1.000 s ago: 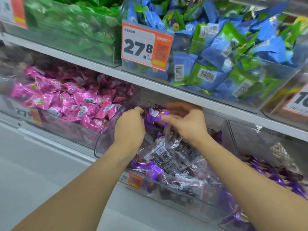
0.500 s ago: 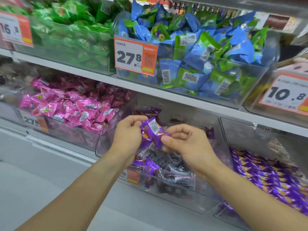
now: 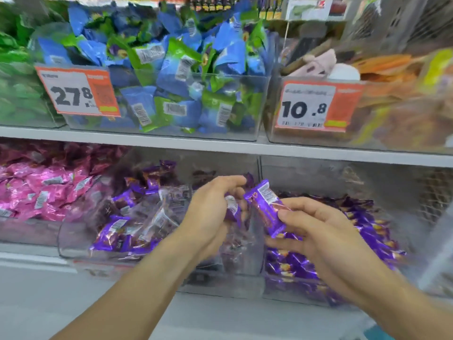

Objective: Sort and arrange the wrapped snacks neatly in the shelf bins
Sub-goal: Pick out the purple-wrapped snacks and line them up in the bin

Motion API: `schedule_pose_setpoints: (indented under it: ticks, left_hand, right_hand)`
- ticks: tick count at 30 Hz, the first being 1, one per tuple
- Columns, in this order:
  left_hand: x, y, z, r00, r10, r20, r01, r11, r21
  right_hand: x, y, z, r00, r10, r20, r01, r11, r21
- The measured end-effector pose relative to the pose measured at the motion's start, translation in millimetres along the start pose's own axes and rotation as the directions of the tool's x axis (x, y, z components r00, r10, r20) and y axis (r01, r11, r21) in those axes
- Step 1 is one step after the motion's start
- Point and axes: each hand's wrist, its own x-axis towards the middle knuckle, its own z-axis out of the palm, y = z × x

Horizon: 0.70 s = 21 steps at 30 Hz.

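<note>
Purple snack (image 3: 266, 207) now over right bin (image 3: 306, 299)

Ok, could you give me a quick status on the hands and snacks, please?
Left hand grips small purple snack. Right hand pinches purple bar. Nothing blocking the bins.

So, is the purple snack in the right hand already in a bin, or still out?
Out. The right hand pinches the purple snack in the air, above the bin of purple snacks.
</note>
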Motion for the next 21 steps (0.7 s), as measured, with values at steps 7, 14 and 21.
schedule_pose_setpoints:
  ticks: [7, 14, 21]
  left_hand:
    - [-2.2, -35.4, 64.3, 0.940, 0.276, 0.199, -0.340, 0.728, 0.595]
    - [-5.1, -51.8, 117.1, 0.976, 0.063, 0.207, -0.140, 0.913, 0.382]
    - [7.1, -78.4, 112.7, 0.923, -0.208, 0.324, 0.065, 0.913, 0.402]
  right_hand:
    - [-21.5, 2.8, -51.2, 0.986, 0.142, -0.088, -0.116, 0.960, 0.253]
    - [-31.7, -1.8, -89.5, 0.982, 0.115, -0.153, -0.075, 0.967, 0.243]
    - [-24.1, -13.6, -134.5, 0.936, 0.002, -0.352, -0.014, 0.999, -0.032]
